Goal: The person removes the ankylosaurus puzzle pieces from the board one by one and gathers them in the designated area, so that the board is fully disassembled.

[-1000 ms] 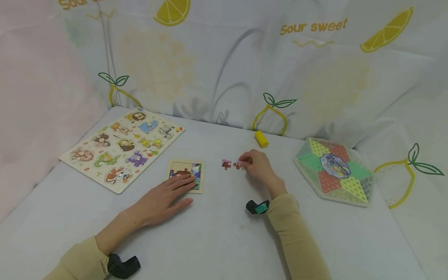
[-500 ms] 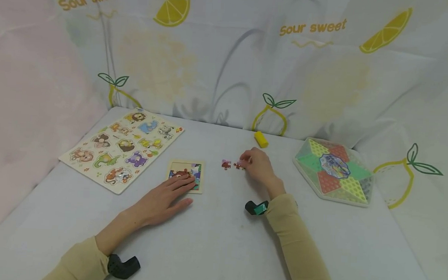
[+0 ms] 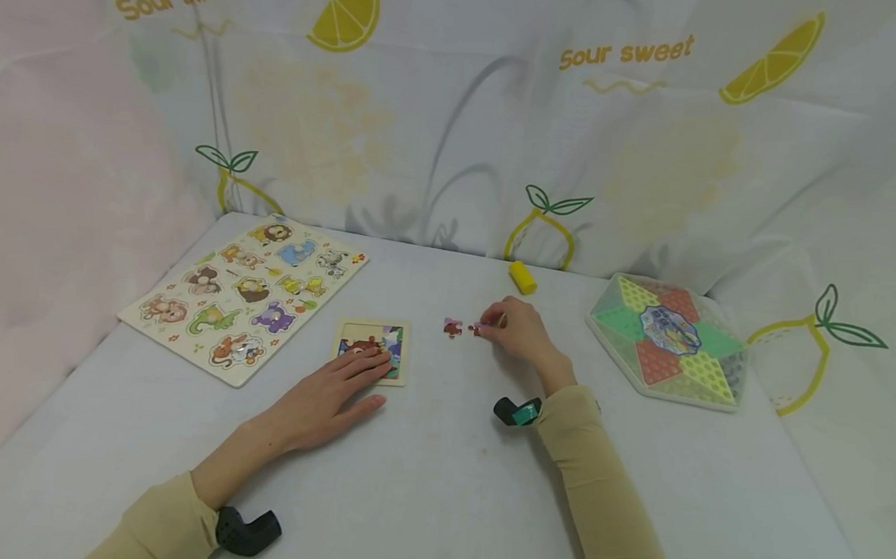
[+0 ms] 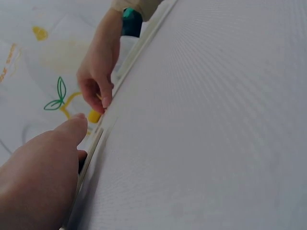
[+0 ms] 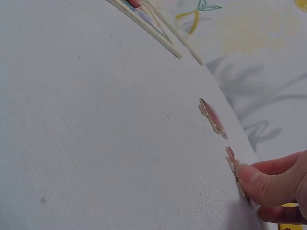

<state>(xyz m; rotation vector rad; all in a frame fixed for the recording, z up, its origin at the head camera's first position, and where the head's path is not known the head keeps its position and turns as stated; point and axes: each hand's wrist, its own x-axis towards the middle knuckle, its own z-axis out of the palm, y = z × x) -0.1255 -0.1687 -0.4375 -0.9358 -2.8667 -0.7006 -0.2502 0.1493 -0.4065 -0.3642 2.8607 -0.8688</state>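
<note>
My left hand (image 3: 322, 407) lies with fairly straight fingers across the small wooden frame puzzle (image 3: 401, 377), covering its lower left part. Part of a brown animal and a blue-purple strip show inside the frame, beside a bare patch. To the right, my right hand (image 3: 519, 328) pinches a reddish-brown and pink jigsaw piece (image 3: 476, 329) between thumb and fingers, low at the tabletop; the fingers hide part of it. A second jigsaw piece (image 3: 452, 328) lies just left of it, also seen as a thin piece (image 5: 212, 118) in the right wrist view.
A large animal puzzle board (image 3: 244, 300) lies at the left. The hexagonal Chinese checkers box (image 3: 666, 343) sits at the right. Behind my right hand is a yellow cylinder (image 3: 523, 278). A printed cloth (image 3: 426, 103) hangs along the table's back edge.
My right fingers shift slightly over the right-hand jigsaw piece and now cover more of it. The left hand and the frame puzzle stay in place.
</note>
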